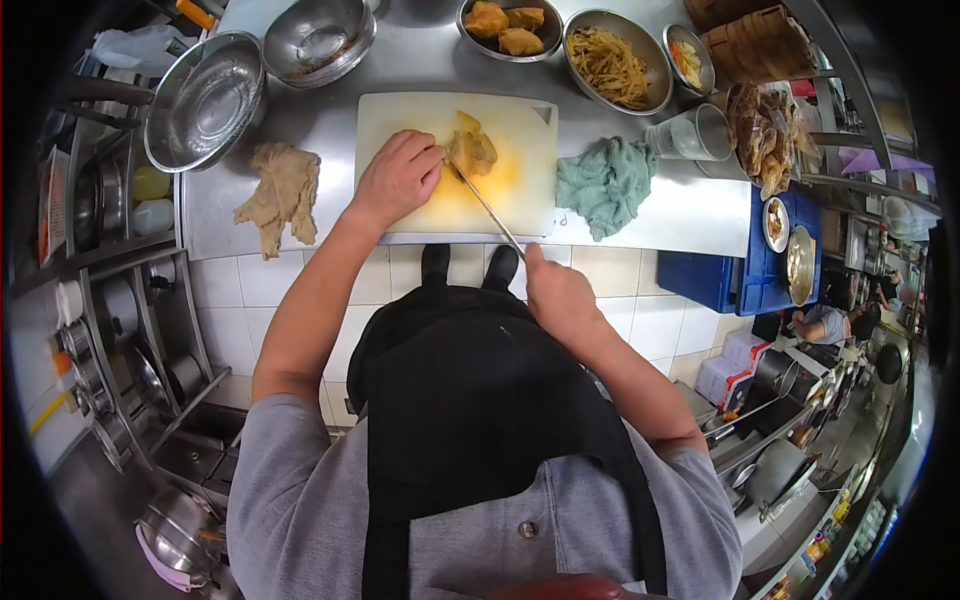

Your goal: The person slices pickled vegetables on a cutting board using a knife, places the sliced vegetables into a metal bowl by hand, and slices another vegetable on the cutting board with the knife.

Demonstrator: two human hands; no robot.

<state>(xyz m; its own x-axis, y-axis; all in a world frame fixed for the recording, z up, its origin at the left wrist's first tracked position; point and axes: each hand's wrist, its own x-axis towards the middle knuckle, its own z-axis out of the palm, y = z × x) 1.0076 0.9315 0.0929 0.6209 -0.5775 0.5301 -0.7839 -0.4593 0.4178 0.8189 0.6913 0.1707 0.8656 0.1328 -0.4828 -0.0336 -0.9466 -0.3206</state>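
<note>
On a white cutting board (pixel 390 112) stained yellow lies a yellowish-brown vegetable piece (pixel 470 148), apparently sliced, its exact kind unclear. My right hand (pixel 558 288) is wrapped round the handle of a long knife (pixel 492 212), whose blade slants across the board to the upper left. Its tip lies beside the vegetable. My left hand (pixel 402 172) rests over the left part of the board, fingers curled together at the knife tip. What those fingers hold, if anything, is hidden.
Behind the board stand a bowl of orange chunks (pixel 520 42), a bowl of yellowish strips (pixel 612 60) and a smaller bowl (pixel 685 58). A brown cloth (pixel 278 195) and green cloth (pixel 605 185) flank it. A strainer (pixel 208 105) is left, a clear container (pixel 692 135) right.
</note>
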